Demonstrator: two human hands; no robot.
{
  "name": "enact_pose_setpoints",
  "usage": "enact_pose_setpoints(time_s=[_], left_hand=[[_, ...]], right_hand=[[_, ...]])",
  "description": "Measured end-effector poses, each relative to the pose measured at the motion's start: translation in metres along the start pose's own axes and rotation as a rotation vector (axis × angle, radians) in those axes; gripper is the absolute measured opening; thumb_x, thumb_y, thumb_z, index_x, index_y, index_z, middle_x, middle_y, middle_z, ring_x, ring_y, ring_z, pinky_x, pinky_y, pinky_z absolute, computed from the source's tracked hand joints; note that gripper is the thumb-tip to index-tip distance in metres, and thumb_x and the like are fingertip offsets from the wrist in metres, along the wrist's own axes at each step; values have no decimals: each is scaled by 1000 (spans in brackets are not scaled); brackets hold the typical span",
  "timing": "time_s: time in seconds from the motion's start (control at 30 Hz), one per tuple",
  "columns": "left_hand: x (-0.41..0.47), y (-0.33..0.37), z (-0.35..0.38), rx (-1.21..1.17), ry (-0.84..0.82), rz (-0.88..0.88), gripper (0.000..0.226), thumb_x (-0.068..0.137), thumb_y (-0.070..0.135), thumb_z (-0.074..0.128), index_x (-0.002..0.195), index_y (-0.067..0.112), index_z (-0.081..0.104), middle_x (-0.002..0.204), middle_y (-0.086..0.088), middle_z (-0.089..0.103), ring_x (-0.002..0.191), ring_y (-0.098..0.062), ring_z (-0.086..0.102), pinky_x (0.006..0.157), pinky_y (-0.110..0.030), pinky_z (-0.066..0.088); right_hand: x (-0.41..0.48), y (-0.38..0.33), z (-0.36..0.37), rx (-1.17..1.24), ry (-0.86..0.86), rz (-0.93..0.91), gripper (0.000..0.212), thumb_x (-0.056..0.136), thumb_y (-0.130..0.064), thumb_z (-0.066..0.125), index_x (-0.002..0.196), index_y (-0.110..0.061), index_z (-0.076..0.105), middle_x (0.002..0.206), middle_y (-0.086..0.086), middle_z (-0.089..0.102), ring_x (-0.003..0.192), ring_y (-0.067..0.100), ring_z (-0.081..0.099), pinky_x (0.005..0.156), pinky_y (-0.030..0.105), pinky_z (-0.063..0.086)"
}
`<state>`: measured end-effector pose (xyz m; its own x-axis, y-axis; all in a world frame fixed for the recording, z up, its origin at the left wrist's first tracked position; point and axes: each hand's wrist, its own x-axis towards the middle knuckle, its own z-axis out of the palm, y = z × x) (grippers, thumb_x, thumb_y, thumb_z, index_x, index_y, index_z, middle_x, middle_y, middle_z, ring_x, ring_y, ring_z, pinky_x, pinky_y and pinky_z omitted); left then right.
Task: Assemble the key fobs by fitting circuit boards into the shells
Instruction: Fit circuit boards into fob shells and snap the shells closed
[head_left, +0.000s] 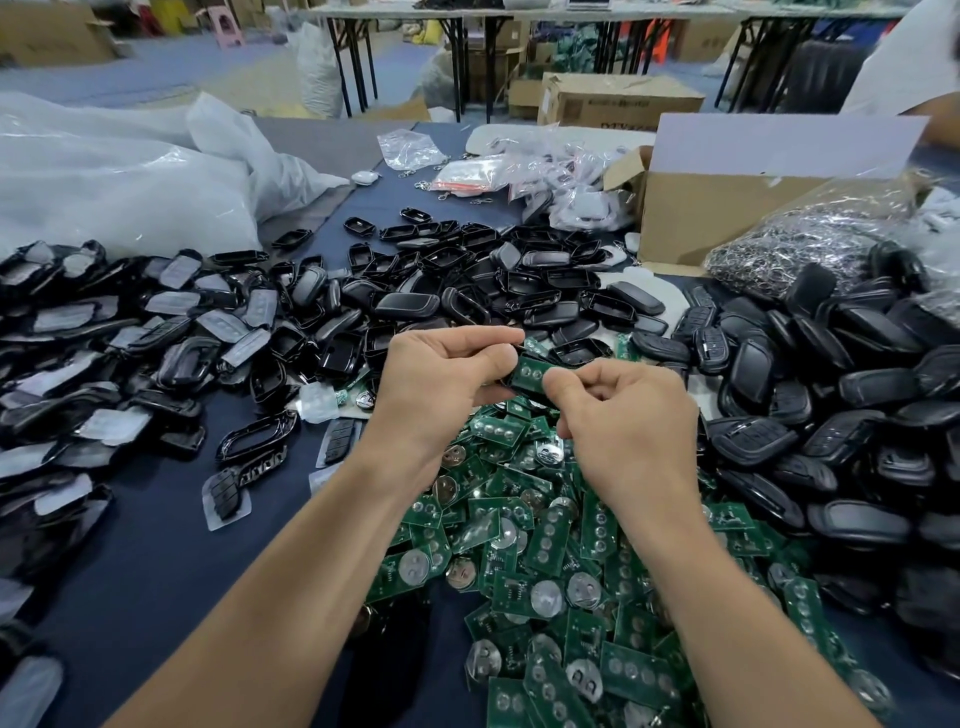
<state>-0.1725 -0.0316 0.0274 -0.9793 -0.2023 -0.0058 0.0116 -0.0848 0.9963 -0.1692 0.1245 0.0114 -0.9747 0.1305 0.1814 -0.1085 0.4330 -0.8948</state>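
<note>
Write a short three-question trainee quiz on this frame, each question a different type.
1. True or false: the left hand and right hand both hold one green rectangular circuit board above the dark blue cloth-covered table.
2. Where is the heap of loose green circuit boards? A. directly below the hands; B. on the floor; C. on the white bags.
3. Fill in: the open brown cardboard box stands at the table's far ____ side.
Key: 1 true; 2 A; 3 right.
</note>
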Motion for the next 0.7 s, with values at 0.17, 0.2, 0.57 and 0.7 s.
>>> enact_pose_setpoints(time_s=[0.17, 0.2, 0.57, 0.7], left_hand=[[-6, -5, 4, 73, -66, 28, 26, 82, -4, 82, 97, 18, 82, 92, 1, 82, 84, -14, 79, 69, -22, 61], [-6, -6, 6, 77, -58, 20, 27, 81, -5, 82, 97, 18, 82, 93, 1, 82, 85, -15, 79, 69, -22, 61], [0, -4, 3, -23, -32, -76, 28, 93, -5, 71, 90, 21, 83, 95, -9, 81, 92, -28, 79, 73, -25, 63], [-1, -3, 2, -35, -31, -84, 27, 93, -5, 71, 90, 20, 83, 96, -10, 81, 93, -29, 79, 71, -24, 63]], right_hand=[[-2, 0, 0, 51, 42, 34, 37, 92, -39, 72, 60, -21, 69, 50, -8, 66, 39, 10, 61, 43, 28, 50], [0, 0, -1, 71, 31, 30, 35, 92, -37, 73, 61, -21, 69, 50, -7, 67, 39, 11, 61, 42, 28, 49], [13, 10, -8, 168, -124, 43, 23, 83, -35, 74, 65, -21, 72, 48, 1, 63, 37, 11, 44, 42, 23, 37], [13, 11, -10, 197, -155, 63, 23, 82, -35, 75, 66, -19, 72, 48, 1, 61, 41, 14, 45, 46, 25, 38]])
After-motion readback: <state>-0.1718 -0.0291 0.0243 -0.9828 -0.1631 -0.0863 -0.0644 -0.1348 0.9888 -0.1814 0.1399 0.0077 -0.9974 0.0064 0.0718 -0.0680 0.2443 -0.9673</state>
